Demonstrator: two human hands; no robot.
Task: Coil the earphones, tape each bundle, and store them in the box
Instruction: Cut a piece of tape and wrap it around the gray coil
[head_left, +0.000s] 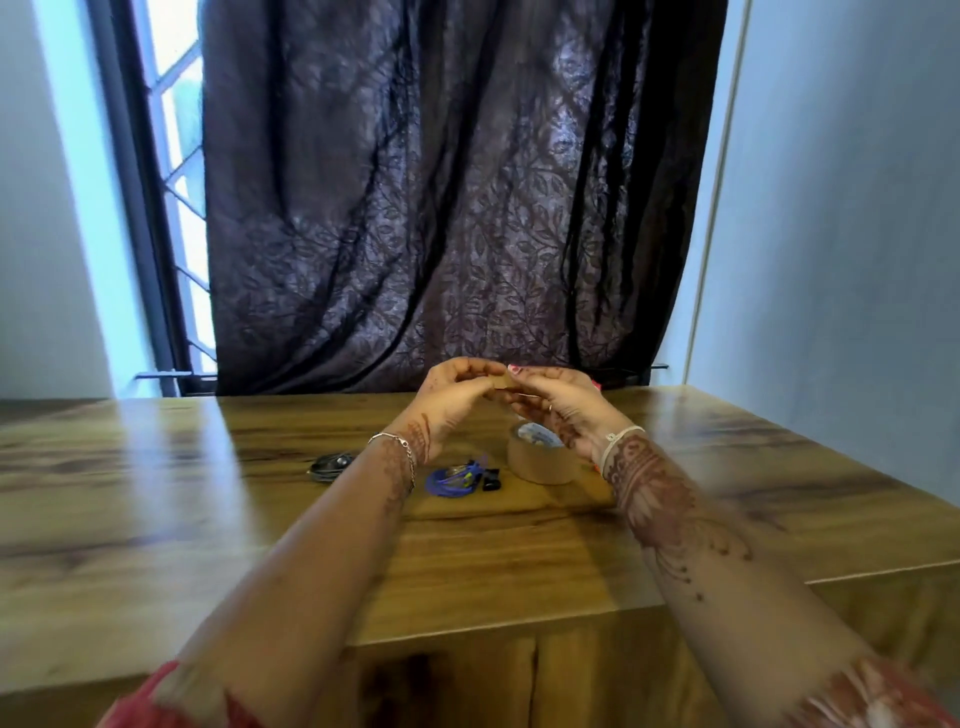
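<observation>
Both hands are raised above the wooden table (208, 493), fingertips meeting. My left hand (452, 400) and my right hand (556, 402) pinch a small brown strip of tape (501, 383) between them. Below the right hand stands a roll of brown tape (540, 457). A coiled blue earphone bundle (457, 479) lies on the table below the left wrist, with a small black piece (491, 480) beside it. A coiled black earphone bundle (330, 462) lies farther left. No box is in view.
A dark patterned curtain (441, 208) hangs behind the table's far edge, with a barred window (176, 182) to the left. The table's front edge runs across the lower frame.
</observation>
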